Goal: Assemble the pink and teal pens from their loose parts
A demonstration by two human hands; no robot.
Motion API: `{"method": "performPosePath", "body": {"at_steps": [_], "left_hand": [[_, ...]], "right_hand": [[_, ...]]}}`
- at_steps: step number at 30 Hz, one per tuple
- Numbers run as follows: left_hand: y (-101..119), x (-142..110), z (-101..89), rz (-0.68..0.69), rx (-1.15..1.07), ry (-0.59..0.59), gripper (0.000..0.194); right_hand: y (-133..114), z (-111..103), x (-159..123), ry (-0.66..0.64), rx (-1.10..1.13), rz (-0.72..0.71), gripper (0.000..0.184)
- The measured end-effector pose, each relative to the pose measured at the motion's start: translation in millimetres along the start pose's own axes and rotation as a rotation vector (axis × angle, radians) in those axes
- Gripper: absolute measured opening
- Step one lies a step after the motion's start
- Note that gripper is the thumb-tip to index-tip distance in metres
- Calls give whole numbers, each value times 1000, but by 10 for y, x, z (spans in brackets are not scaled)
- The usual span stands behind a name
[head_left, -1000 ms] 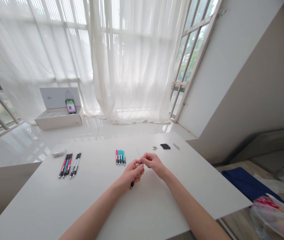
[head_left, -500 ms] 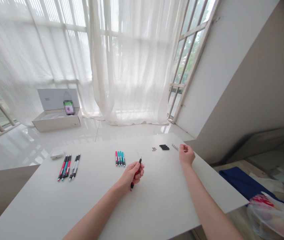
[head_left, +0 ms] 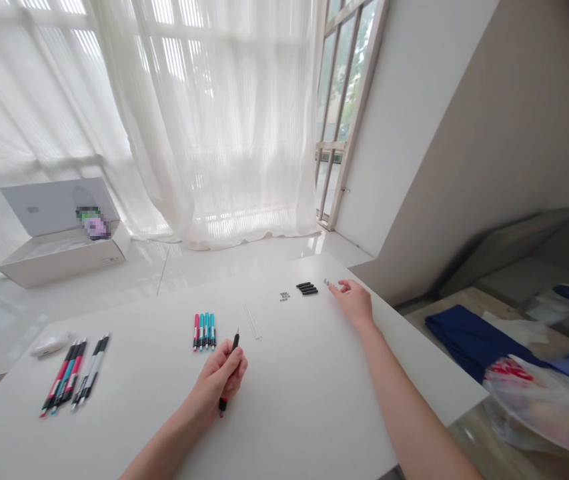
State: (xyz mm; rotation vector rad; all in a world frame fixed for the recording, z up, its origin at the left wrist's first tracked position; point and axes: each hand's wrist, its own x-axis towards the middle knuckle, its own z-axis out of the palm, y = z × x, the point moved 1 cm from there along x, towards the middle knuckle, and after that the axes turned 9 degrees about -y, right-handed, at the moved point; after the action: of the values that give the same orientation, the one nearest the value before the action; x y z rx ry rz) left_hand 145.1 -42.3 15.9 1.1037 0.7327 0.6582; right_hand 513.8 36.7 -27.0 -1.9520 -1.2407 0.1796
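My left hand (head_left: 225,375) is closed around a red and black pen (head_left: 235,342), held slanted above the table. A thin point sticks out of its black upper end, and most of the barrel is hidden by my fingers. At the far right of the table, my right hand (head_left: 351,301) has its fingers apart, with fingertips at the small silver pen tips (head_left: 327,282). Some of those tips are covered by the hand. Left of them lie several black pen grips (head_left: 307,289) and a cluster of small springs (head_left: 284,297). Thin white refills (head_left: 252,322) lie beyond my left hand.
Several pink and teal pen barrels (head_left: 205,331) stand in a row left of centre. More whole pens (head_left: 67,377) and a white case (head_left: 50,345) lie at the left. An open white box (head_left: 64,259) sits on the sill behind. A plastic bag (head_left: 539,407) is beyond the right edge.
The view has swung to the right. My right hand has moved left over the row of silver tips, and its fingers have spread. My left hand still grips the pen, now clear of the refills.
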Motion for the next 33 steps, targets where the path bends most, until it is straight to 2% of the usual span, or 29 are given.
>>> {"method": "performPosePath", "body": {"at_steps": [5, 9, 15, 20, 23, 25, 28, 30, 33], "left_hand": [[47, -17, 80, -47, 54, 38, 41], [64, -35, 125, -29, 74, 174, 44], [70, -42, 97, -50, 93, 133, 43], [106, -102, 156, 178, 68, 277, 42], [93, -128, 179, 230, 38, 282, 38], [69, -112, 165, 252, 38, 236, 36], [40, -48, 111, 294, -15, 177, 38], [35, -6, 68, 308, -65, 180, 41], [37, 31, 17, 295, -101, 194, 42]], "right_hand": [[35, 11, -18, -25, -111, -21, 31], [10, -1, -44, -39, -159, -17, 27], [-54, -22, -74, -40, -172, -15, 27], [-182, -94, -149, 60, 47, -14, 39], [-500, -123, -282, 101, 332, 2, 46], [-841, -105, -419, 52, 560, -12, 47], [-1420, 9, -688, -211, 856, -45, 41], [-1738, 139, -887, -390, 961, -92, 36], [-1982, 360, -1137, -561, 993, -93, 36]]}}
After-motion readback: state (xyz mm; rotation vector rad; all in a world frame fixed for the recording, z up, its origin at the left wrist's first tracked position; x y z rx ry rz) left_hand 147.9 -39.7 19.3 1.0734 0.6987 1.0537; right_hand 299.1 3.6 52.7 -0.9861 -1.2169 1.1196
